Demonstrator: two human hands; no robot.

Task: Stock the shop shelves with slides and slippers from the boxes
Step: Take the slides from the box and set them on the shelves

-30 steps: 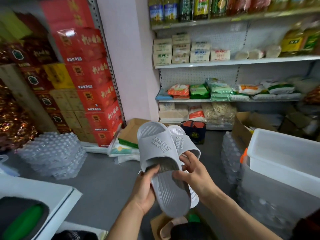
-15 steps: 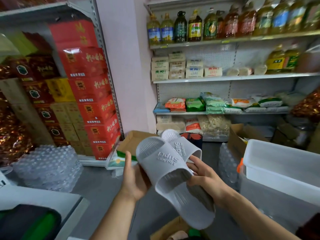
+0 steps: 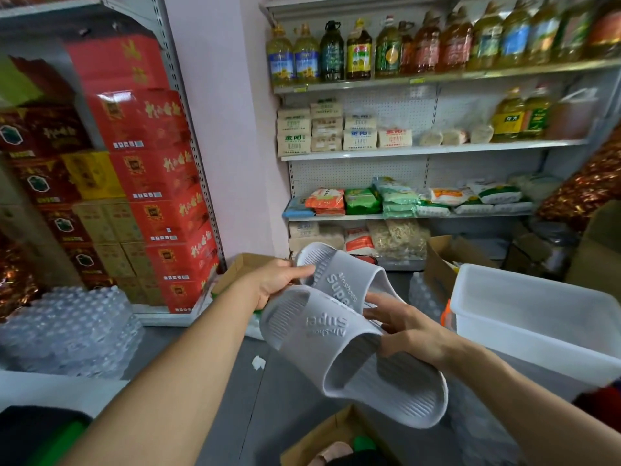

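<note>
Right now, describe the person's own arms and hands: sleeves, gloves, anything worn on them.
Both forearms are bare up to the frame edge, with no sleeve in view. The left hand and the right hand wear no gloves. No watch, bracelet or ring shows on the wrists or on the fingers that are visible. No markings can be made out.

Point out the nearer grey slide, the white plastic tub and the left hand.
nearer grey slide (image 3: 331,326): head view, strap with raised lettering.
white plastic tub (image 3: 524,334): head view, near side wall.
left hand (image 3: 274,280): head view, back of hand.
</note>
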